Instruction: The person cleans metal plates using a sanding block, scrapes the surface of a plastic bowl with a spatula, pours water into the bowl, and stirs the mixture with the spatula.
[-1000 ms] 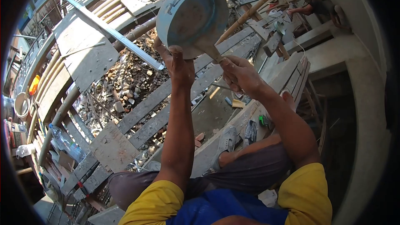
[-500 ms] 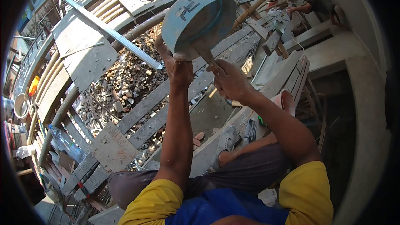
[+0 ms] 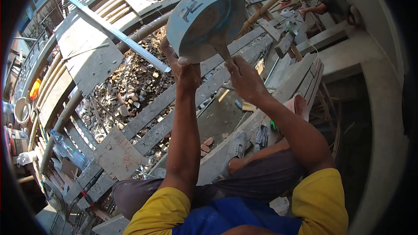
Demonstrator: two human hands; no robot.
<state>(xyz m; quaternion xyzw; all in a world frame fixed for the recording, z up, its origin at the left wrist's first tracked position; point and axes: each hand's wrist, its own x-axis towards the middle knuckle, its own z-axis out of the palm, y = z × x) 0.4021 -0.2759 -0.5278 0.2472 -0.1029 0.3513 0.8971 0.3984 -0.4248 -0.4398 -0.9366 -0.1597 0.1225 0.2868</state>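
Observation:
A light-blue bucket (image 3: 185, 24) with a dark mark on its side is raised and tilted, its mouth turned partly toward me. My left hand (image 3: 187, 72) grips it at the lower left, with the thumb at the rim and the other fingers mostly hidden beneath. In my right hand (image 3: 247, 80) is the handle end of a flat-bladed, mortar-coated trowel (image 3: 221, 47). Its blade reaches into the bucket's mouth, against the grey, smeared inside. Both hands are closed on what they hold.
Below lie wooden planks (image 3: 152, 109) over rubble (image 3: 126, 87). A metal channel (image 3: 117, 35) crosses a board at the left. A pinkish bucket (image 3: 300, 105) stands by my right forearm, and a plastic bottle (image 3: 69, 150) lies left. Another person (image 3: 337, 11) works at the upper right.
My right hand and the trowel have shifted slightly up and to the right. The bucket has tipped slightly and moved a little left with my left hand.

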